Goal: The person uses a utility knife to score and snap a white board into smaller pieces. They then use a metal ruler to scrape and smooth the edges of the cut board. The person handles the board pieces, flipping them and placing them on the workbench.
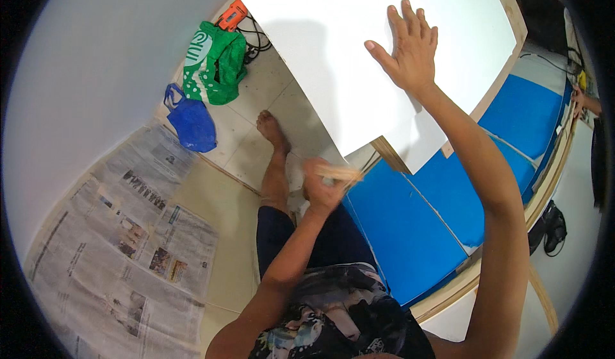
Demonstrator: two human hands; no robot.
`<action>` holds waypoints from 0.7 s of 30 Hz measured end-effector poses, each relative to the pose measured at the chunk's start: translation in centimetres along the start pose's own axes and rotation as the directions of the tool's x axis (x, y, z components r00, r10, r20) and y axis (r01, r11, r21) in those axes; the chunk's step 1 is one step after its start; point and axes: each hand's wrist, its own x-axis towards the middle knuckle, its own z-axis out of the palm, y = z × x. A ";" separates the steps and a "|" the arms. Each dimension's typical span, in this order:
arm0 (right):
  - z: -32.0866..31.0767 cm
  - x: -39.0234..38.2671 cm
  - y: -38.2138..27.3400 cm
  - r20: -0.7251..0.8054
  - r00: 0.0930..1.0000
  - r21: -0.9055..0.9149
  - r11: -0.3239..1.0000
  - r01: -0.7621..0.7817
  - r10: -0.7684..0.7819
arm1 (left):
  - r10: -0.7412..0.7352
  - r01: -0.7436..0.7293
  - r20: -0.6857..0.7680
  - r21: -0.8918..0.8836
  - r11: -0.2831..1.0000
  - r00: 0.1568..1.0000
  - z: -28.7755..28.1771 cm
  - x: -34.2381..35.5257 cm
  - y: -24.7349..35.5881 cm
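My right hand [413, 51] lies flat with fingers spread on a large white board [307, 58]. The board has a notch cut into its near edge, where a wooden edge [392, 155] shows below. My left hand [322, 186] is closed around a light wooden piece [343, 173], just off the board's near left corner. Motion blurs this hand and the piece, so its exact kind cannot be made out.
Blue panels [410, 224] in a wooden frame [474, 275] lie to the right. At the left are newspaper sheets [128, 243], a green bag [214, 67], a blue bag [192, 123] and an orange tool [232, 15] with black cords. Another person's hand [582, 101] touches the frame at far right.
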 end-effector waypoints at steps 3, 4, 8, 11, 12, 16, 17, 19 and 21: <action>-0.2 0.1 -0.2 -0.024 1.000 0.012 1.000 -0.005 0.005 | 0.060 -0.059 0.017 -0.054 0.997 0.998 -0.5 -1.9 1.3; -0.3 0.1 -0.4 -0.025 1.000 0.023 1.000 -0.010 0.010 | -0.108 0.094 -0.061 -0.202 0.975 0.992 -0.9 -0.9 2.1; -1.1 0.3 -0.4 0.007 0.999 -0.014 0.999 -0.038 0.038 | -0.067 0.047 -0.185 -0.112 0.993 0.981 -0.6 1.9 -0.5; -1.2 -0.2 -0.7 0.053 0.998 -0.022 0.999 -0.039 0.040 | -0.066 0.051 -0.124 -0.123 0.991 0.990 -1.5 2.5 -0.4; -1.3 -0.1 -0.6 0.080 0.996 -0.025 0.999 -0.037 0.039 | -0.094 0.055 -0.188 -0.201 0.978 0.978 -1.4 3.5 -0.7; -1.4 0.0 -0.4 0.114 0.993 -0.002 1.000 -0.029 0.029 | 0.040 -0.146 -0.476 -0.189 0.971 0.878 -2.8 18.1 0.7; -1.9 -0.1 -0.3 0.150 0.988 -0.015 0.999 -0.037 0.039 | 0.108 -0.194 -0.491 -0.129 0.972 0.864 -3.9 22.0 0.3; -2.4 0.3 -0.5 0.142 0.990 -0.006 1.000 -0.019 0.020 | 0.214 -0.292 -0.525 -0.069 0.954 0.824 -6.4 29.3 -1.1; -2.3 0.4 -0.6 0.130 0.991 -0.001 1.000 -0.002 0.002 | 0.273 -0.347 -0.543 -0.037 0.937 0.794 -8.3 34.5 -1.2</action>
